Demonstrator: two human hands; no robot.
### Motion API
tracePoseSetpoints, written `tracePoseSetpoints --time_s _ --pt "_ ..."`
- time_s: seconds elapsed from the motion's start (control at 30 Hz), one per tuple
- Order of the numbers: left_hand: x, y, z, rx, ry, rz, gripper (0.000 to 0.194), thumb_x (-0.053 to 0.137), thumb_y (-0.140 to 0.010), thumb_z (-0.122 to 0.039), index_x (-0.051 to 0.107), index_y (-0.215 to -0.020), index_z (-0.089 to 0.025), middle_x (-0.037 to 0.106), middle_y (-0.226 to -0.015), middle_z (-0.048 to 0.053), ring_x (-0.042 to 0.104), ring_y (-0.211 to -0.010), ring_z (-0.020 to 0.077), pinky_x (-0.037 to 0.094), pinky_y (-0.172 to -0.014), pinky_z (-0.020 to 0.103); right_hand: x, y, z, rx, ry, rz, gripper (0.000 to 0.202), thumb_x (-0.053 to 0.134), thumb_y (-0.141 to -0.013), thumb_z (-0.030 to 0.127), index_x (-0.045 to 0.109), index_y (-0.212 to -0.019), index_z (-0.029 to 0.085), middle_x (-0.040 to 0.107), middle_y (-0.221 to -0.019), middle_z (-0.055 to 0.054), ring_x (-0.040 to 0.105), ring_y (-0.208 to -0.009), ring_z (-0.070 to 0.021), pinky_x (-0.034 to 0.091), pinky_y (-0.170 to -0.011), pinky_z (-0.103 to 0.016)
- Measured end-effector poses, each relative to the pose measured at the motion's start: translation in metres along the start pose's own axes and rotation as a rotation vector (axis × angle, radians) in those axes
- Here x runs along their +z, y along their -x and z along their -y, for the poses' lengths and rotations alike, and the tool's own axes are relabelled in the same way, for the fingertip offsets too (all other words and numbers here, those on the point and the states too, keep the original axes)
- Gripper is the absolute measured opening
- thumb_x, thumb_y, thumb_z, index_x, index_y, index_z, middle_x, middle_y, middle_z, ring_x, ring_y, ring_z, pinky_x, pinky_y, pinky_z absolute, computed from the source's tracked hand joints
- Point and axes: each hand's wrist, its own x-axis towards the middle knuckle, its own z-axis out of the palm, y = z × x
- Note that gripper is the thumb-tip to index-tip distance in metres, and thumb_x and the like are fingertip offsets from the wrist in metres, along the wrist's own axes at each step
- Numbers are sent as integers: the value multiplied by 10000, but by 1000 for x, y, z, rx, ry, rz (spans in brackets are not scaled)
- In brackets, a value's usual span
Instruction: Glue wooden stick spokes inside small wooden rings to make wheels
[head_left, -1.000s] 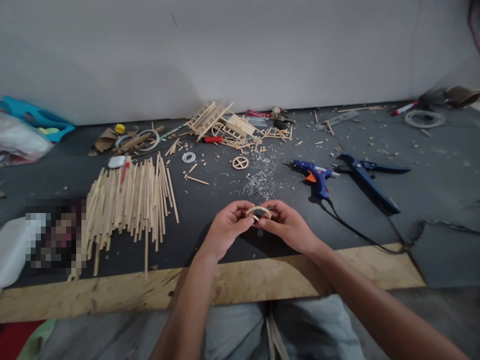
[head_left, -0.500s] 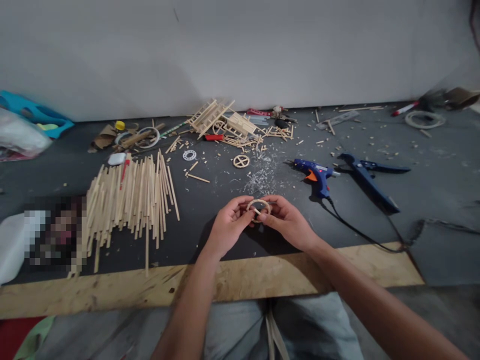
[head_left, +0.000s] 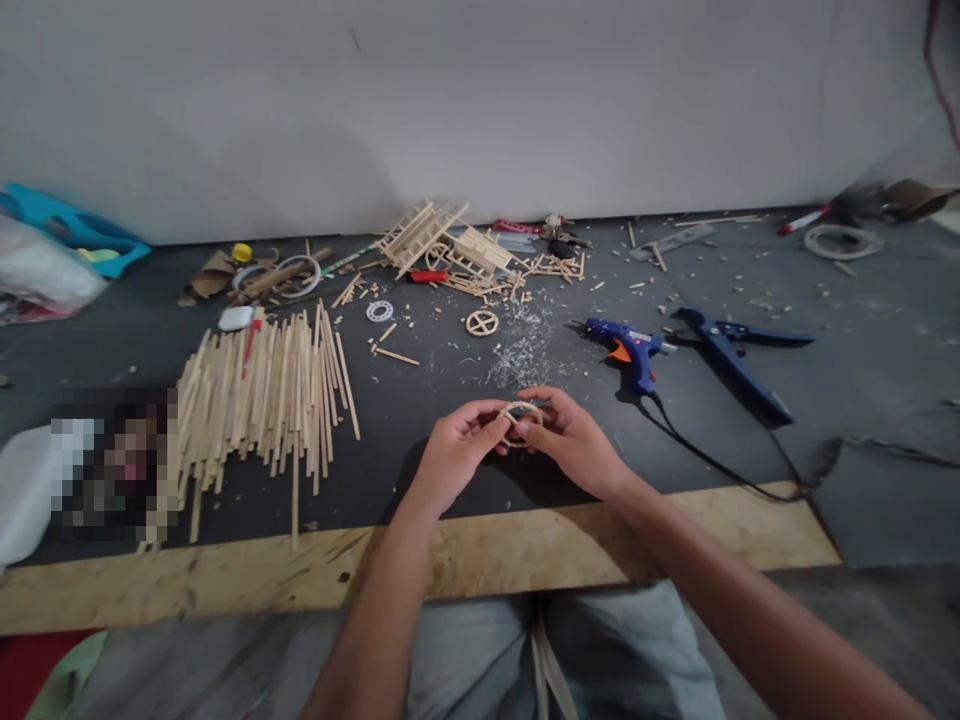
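A small wooden ring point(head_left: 524, 406) is held between my two hands, above the dark tabletop near its front edge. My left hand point(head_left: 471, 440) grips the ring's left side, thumb bent inward. On the other side my right hand point(head_left: 564, 438) has its thumb inside the ring and its fingers around the rim. A short piece of wooden stick, partly covered by the thumbs, shows inside the ring. Beyond the hands lies a finished-looking wooden wheel point(head_left: 482, 322) with crossed spokes. To the right rests a blue glue gun point(head_left: 628, 350) with an orange trigger.
Many thin wooden sticks point(head_left: 270, 400) lie in a pile on the left. Blue cutters point(head_left: 739, 365) lie right of the glue gun, whose black cord point(head_left: 705, 465) runs rightward. A wooden stick model point(head_left: 450, 245) stands at the back, with glue strands point(head_left: 521, 350) and offcuts scattered around.
The ring has tilted slightly between my hands, and the short stick piece inside is now more covered by the fingers. Both hands stay in nearly the same place.
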Motion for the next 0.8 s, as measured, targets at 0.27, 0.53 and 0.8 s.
tracePoseSetpoints --time_s 0.27,0.53,0.8 --pt "-1 -2 2 -27 -49 -9 223 612 -791 -346 663 -873 -146 662 -729 23 551 -581 99 451 -587 232 0 0 -3 6 14 13 369 676 -744 277 490 -1060 238 625 -769 28 582 -663 -102 464 -605 -239" --pt "1 -3 2 -31 72 -76 225 633 -770 -356 654 -847 -145 667 -716 17 578 -600 109 470 -584 232 2 2 3 -46 62 -4 242 615 -801 315 537 -1013 226 625 -808 6 583 -721 -115 478 -673 -258" --pt "1 -4 3 -39 184 -148 225 666 -738 -344 648 -801 -129 659 -695 20 577 -576 103 478 -567 234 -1 3 -1 -56 32 49 238 658 -758 320 578 -960 223 641 -896 -11 597 -820 -130 460 -783 -285"
